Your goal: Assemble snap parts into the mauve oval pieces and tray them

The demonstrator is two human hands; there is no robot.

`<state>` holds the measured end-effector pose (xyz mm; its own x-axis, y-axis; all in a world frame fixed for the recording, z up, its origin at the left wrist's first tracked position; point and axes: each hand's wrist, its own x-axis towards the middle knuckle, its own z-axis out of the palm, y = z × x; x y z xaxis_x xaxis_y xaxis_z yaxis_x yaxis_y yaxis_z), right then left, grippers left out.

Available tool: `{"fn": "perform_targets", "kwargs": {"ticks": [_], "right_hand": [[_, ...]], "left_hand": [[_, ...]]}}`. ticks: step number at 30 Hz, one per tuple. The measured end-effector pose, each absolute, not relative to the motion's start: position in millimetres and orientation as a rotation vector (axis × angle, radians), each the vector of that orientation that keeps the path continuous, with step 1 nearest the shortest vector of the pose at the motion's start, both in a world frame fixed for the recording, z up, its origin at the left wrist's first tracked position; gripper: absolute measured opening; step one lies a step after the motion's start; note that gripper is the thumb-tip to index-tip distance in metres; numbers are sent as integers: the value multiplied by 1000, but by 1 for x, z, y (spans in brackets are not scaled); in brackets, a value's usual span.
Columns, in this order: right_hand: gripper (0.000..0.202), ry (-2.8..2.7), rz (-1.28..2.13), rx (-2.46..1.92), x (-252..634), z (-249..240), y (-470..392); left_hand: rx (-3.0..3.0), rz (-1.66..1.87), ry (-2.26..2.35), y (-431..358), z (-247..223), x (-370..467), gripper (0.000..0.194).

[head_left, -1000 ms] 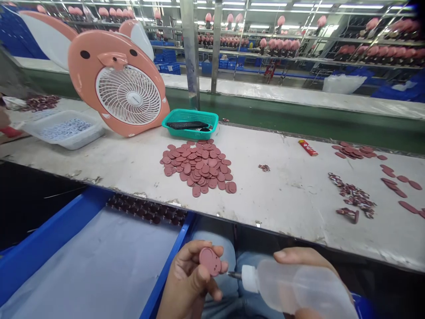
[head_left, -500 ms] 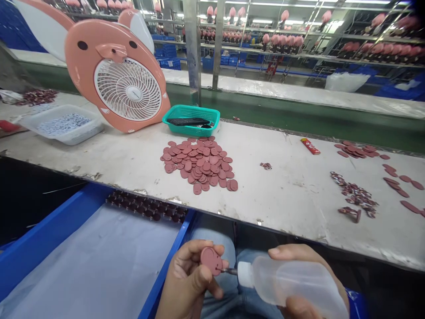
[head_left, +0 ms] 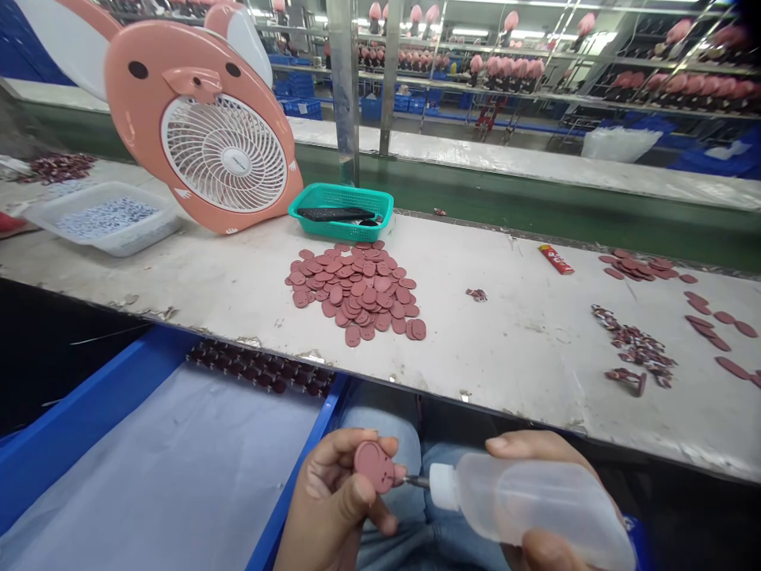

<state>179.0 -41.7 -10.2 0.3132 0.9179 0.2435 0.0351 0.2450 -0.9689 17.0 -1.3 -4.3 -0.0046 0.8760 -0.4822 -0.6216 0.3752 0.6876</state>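
Dusky-pink disc [head_left: 372, 466] sits pinched in the curled left grip [head_left: 334, 493]; the right grip [head_left: 550, 448] wraps a sideways bottle [head_left: 529, 500].

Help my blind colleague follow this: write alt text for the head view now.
A person's left hand holds a small reddish oval disc while the right hand points a translucent bottle toward it. Behind, a worktable holds piled similar discs, a pink animal-shaped fan and a green basket.

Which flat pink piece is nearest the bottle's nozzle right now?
The pink piece held in the left hand: it alone is raised beside the nozzle; the piled ones lie on the table.
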Motion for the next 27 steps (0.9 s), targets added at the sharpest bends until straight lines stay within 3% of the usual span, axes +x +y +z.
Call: {"fn": "perform_targets", "kwargs": {"ticks": [11, 27], "right_hand": [[26, -1078, 728, -1183, 171, -2, -35], [27, -979, 912, -1073, 174, -6, -29]], "left_hand": [[330, 1224, 1022, -3, -8, 15, 41], [277, 1211, 1036, 0, -1, 17, 45]]}}
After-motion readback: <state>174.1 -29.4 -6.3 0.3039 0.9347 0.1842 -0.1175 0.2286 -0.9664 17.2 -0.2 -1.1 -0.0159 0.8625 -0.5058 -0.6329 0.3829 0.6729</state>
